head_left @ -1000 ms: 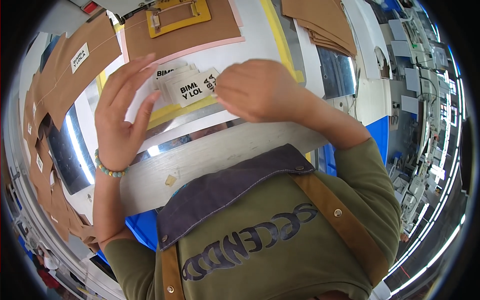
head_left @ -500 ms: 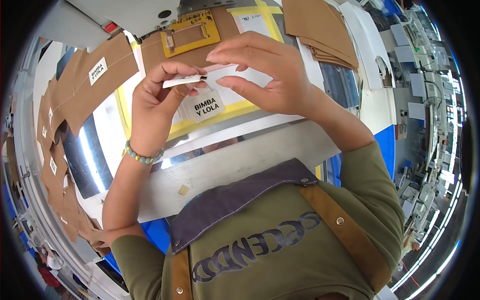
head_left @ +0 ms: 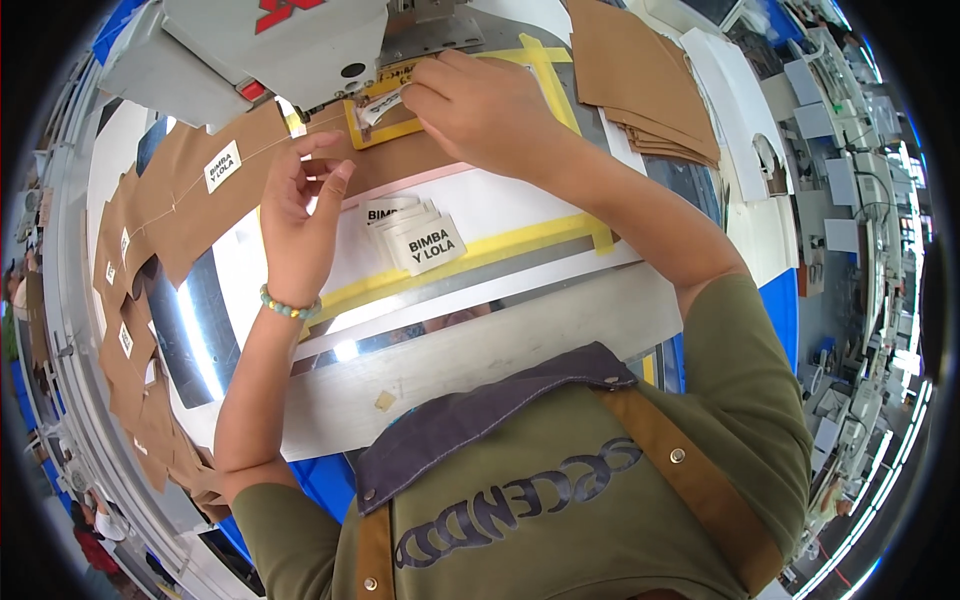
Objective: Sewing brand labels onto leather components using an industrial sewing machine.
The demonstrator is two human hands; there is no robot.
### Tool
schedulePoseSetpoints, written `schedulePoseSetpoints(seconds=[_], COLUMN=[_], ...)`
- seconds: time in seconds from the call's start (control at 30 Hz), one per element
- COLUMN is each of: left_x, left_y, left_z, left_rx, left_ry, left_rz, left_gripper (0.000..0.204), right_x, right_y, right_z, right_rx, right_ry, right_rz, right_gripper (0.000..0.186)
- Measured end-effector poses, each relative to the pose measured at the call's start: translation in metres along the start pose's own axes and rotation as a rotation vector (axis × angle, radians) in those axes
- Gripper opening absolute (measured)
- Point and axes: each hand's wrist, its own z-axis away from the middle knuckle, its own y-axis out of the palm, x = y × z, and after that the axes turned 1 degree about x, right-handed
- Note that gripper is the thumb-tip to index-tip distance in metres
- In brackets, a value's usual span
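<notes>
At the far side of the work table, my right hand (head_left: 478, 115) is closed with its fingertips at the right end of a white label (head_left: 383, 104). The label lies within the opening of a yellow frame (head_left: 392, 133), over a brown fabric piece (head_left: 385, 156). My fingers hide part of both label and frame. To the left, my left hand (head_left: 305, 215) hovers with fingers apart and loosely bent, holding nothing. Between my forearms, a fanned pile of white labels with black lettering (head_left: 430, 243) rests on a white sheet edged with yellow tape.
A pale sewing machine head (head_left: 265, 55) overhangs the frame at the far left. Brown pieces with labels (head_left: 185, 210) trail down the left side. A stack of brown pieces (head_left: 640, 75) sits far right. The metal table edge (head_left: 480, 345) runs before me.
The label has passed from my left hand to the yellow frame, with my right hand on it. My right hand moved away from me; my left fingers opened. The view shifted slightly.
</notes>
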Motion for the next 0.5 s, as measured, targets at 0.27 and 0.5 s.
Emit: schedulePoseSetpoints(seconds=[0.27,0.5], left_x=[0.01,0.017], left_y=[0.011,0.008], left_z=[-0.015,-0.02], left_rx=[0.129,0.197], left_ry=[0.554,0.534], left_rz=[-0.827,-0.956], left_gripper=[0.054,0.064], right_x=[0.001,-0.013], right_y=[0.022,-0.005], right_z=[0.014,0.036], right_rx=[0.263,0.415], right_ry=[-0.023,0.054], right_rz=[0.038,-0.148], right_gripper=[0.012,0.042])
